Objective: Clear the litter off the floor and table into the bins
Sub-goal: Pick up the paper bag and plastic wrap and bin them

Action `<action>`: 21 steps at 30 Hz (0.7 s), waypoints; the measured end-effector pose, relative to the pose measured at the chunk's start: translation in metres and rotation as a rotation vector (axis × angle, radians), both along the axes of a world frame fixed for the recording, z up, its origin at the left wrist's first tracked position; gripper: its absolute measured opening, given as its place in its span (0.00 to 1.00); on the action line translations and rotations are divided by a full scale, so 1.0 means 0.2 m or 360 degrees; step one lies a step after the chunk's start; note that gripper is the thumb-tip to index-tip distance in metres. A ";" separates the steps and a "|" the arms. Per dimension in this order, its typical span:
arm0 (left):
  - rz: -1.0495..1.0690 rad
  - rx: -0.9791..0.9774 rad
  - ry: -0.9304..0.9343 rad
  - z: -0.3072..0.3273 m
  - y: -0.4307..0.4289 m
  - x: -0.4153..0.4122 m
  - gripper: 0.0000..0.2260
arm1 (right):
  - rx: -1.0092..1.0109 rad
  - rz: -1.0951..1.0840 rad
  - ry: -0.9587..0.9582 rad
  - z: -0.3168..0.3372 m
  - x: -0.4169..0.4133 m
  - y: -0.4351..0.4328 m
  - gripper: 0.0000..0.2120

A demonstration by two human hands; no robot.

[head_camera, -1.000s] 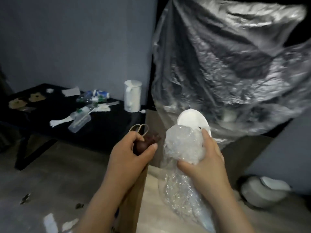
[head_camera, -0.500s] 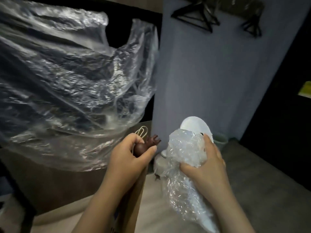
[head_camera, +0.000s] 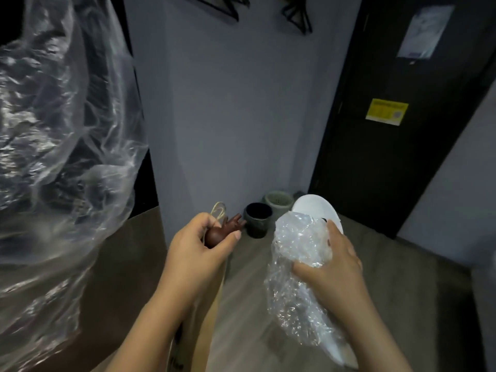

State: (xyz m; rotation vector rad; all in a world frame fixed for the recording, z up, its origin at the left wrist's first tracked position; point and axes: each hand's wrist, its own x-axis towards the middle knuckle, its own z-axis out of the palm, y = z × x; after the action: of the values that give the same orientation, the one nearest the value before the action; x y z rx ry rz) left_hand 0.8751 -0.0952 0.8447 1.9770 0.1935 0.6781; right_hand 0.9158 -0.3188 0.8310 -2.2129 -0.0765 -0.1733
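My left hand [head_camera: 197, 253] grips a small dark brown fruit-like piece [head_camera: 221, 232] together with the twine handle [head_camera: 218, 212] of a brown paper bag [head_camera: 198, 326] hanging below it. My right hand [head_camera: 331, 267] holds crumpled clear plastic wrap [head_camera: 295, 267] pressed against a white plastic item [head_camera: 316, 208] that sticks out above and below it. Two small bins stand on the floor by the wall ahead: a dark one [head_camera: 257, 220] and a pale green one [head_camera: 279, 201] behind it. Both hands are at chest height, short of the bins.
A large clear plastic sheet [head_camera: 53, 146] drapes over something big on the left. A grey wall [head_camera: 228, 116] is ahead, with black hangers [head_camera: 298, 14] at the top. A dark door [head_camera: 389, 130] with a yellow sticker [head_camera: 386, 112] is on the right. The floor [head_camera: 389, 264] is grey-brown.
The view has swung right: the table with litter left the frame, the plastic sheet slid to the left, and the two bins and the door came into sight. Both hands keep their holds.
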 end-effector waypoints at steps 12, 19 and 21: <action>-0.0269 -0.0021 0.0182 -0.15 0.18 0.92 0.15 | 0.0023 -0.0259 0.0172 -0.14 0.70 0.12 0.53; -0.0258 -0.0003 0.0242 -0.21 0.04 1.59 0.15 | 0.0127 -0.0267 0.0178 -0.25 1.36 -0.01 0.53; -0.0267 0.0006 0.0268 -0.19 -0.01 1.77 0.14 | 0.0151 -0.0271 0.0190 -0.25 1.56 -0.07 0.53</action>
State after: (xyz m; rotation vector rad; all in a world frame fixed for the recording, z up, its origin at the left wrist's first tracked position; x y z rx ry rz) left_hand 1.2298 -0.0970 0.8058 2.0278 0.1257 0.4046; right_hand 1.2279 -0.3323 0.7820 -2.1296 0.1833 -0.1353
